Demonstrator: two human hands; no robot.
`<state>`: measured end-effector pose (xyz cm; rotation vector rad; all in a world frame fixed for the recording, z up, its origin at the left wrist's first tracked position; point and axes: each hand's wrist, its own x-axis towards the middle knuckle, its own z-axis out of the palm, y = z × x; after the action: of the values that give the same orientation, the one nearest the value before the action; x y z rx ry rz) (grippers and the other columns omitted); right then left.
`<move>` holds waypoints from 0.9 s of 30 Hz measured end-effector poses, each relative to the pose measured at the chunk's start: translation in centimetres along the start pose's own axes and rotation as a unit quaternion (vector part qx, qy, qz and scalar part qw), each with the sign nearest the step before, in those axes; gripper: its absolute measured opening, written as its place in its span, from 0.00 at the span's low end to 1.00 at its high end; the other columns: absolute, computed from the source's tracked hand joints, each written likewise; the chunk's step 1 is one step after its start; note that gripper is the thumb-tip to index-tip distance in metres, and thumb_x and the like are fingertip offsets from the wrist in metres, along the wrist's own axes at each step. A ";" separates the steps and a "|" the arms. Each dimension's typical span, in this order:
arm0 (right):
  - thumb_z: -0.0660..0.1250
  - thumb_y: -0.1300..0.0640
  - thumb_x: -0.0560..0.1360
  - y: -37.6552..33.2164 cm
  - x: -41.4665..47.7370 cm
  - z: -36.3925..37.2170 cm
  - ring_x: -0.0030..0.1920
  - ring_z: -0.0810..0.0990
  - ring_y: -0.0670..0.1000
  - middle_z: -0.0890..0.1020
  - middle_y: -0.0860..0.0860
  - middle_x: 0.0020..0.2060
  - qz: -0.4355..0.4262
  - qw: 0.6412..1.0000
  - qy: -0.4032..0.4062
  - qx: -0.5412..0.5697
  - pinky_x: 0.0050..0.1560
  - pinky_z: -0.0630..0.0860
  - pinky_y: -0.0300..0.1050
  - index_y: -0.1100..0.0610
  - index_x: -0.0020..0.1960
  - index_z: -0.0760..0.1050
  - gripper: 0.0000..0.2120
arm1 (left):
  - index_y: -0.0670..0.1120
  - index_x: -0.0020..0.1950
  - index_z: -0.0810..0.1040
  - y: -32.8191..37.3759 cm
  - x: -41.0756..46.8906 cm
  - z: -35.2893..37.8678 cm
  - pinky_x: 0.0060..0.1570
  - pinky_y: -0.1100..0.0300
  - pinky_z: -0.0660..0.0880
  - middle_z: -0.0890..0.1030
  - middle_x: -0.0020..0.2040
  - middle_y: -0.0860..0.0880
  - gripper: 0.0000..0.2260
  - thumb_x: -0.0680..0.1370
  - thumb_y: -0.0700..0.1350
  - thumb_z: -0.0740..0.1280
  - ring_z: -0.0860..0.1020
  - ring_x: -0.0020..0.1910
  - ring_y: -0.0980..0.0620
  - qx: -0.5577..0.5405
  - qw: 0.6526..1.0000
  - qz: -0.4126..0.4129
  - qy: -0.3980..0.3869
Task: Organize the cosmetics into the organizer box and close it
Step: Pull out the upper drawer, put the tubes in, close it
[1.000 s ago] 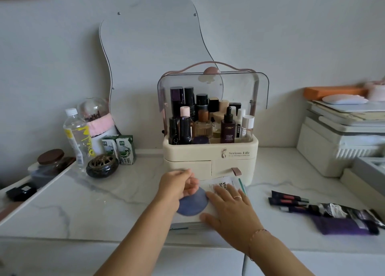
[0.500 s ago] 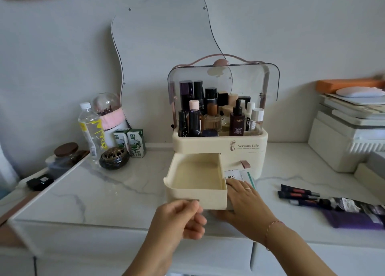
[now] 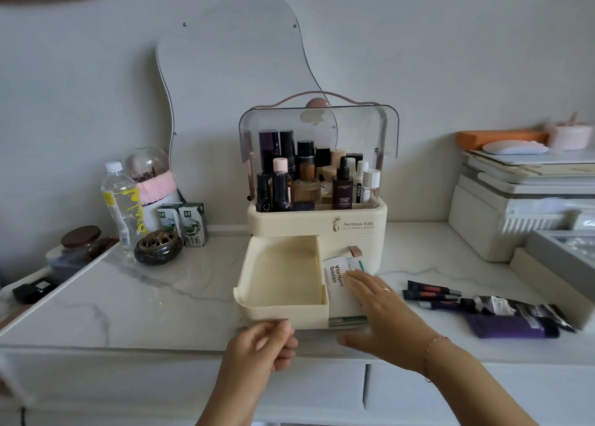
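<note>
Left grip (image 3: 264,345) curled together beside pulled-out drawer (image 3: 283,309), right grip (image 3: 383,309) flat, apart, on "Vital Hydra Solution" sachets (image 3: 338,284)

— From where does the one view look?
— From the person's head, facing forward and down across the table (image 3: 161,303) toward the wall behind it.

— How near does it sit?
— Close: both forearms enter from the bottom edge, and the organizer box (image 3: 351,229) stands at the centre of the frame, near the table's front edge.

— How much does it take in?
— A wide sweep, from the water bottle (image 3: 118,200) at the left to the stacked white boxes (image 3: 515,206) at the right; straight edges bow toward the borders.

— Does another view share any of this?
— No second view is given.
</note>
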<state>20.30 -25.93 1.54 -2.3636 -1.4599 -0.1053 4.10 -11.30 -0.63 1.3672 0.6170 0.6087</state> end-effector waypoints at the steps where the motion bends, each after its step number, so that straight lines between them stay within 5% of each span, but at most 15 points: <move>1: 0.65 0.35 0.68 0.6 -0.7 -0.5 0.75 0.51 0.46 0.54 0.41 0.74 0.012 1.000 0.006 0.015 0.74 0.47 0.39 0.50 0.76 0.49 0.44 | 0.39 0.37 0.82 -0.1 0.0 0.0 0.28 0.63 0.77 0.83 0.32 0.42 0.08 0.75 0.39 0.68 0.79 0.28 0.51 0.001 1.000 0.007 0.007; 9: 0.68 0.45 0.71 8.5 -6.1 -5.1 0.68 0.67 0.48 0.67 0.47 0.69 0.131 0.987 0.093 0.003 0.69 0.64 0.44 0.51 0.70 0.65 0.30 | 0.45 0.27 0.77 0.1 -0.2 -2.2 0.30 0.57 0.68 0.73 0.22 0.47 0.20 0.73 0.56 0.69 0.70 0.22 0.49 0.119 0.985 0.096 0.080; 13: 0.68 0.45 0.72 10.9 -5.2 -5.8 0.70 0.65 0.49 0.68 0.48 0.70 0.136 0.989 0.013 -0.058 0.71 0.60 0.45 0.50 0.71 0.64 0.31 | 0.49 0.29 0.73 0.3 0.6 -3.6 0.32 0.53 0.63 0.68 0.22 0.51 0.21 0.71 0.65 0.65 0.66 0.27 0.47 0.127 0.963 0.171 0.167; 17: 0.67 0.44 0.72 11.7 -2.7 -5.5 0.68 0.68 0.51 0.69 0.48 0.69 0.140 0.982 -0.076 -0.097 0.69 0.62 0.45 0.51 0.72 0.63 0.31 | 0.53 0.37 0.75 0.6 3.0 -3.9 0.38 0.53 0.70 0.76 0.33 0.55 0.20 0.69 0.70 0.58 0.74 0.36 0.52 0.093 0.953 0.200 0.209; 20: 0.64 0.47 0.74 11.8 -1.2 -4.9 0.63 0.73 0.54 0.74 0.51 0.63 0.157 0.975 -0.123 -0.103 0.63 0.69 0.50 0.52 0.66 0.68 0.22 | 0.53 0.52 0.76 0.5 5.6 -3.8 0.56 0.48 0.72 0.79 0.53 0.48 0.21 0.73 0.66 0.54 0.76 0.55 0.46 0.074 0.965 0.199 0.151; 24: 0.58 0.50 0.78 11.7 -0.5 -3.2 0.61 0.69 0.56 0.71 0.52 0.62 0.161 0.974 -0.104 -0.125 0.61 0.68 0.50 0.54 0.64 0.68 0.17 | 0.64 0.57 0.76 0.0 6.6 -3.1 0.39 0.60 0.77 0.84 0.52 0.53 0.24 0.72 0.71 0.49 0.81 0.50 0.53 0.038 0.989 0.141 0.017; 27: 0.55 0.50 0.79 11.7 0.1 -2.0 0.62 0.68 0.56 0.69 0.52 0.63 0.166 0.972 -0.069 -0.150 0.62 0.67 0.50 0.54 0.67 0.65 0.18 | 0.66 0.59 0.75 -0.3 6.7 -3.4 0.36 0.67 0.77 0.83 0.53 0.56 0.26 0.70 0.74 0.49 0.81 0.50 0.58 0.043 0.988 0.149 -0.025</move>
<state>30.82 -31.25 0.36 -2.8793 -1.1471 -0.0814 6.35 -4.18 -1.55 1.5649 0.4036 0.7906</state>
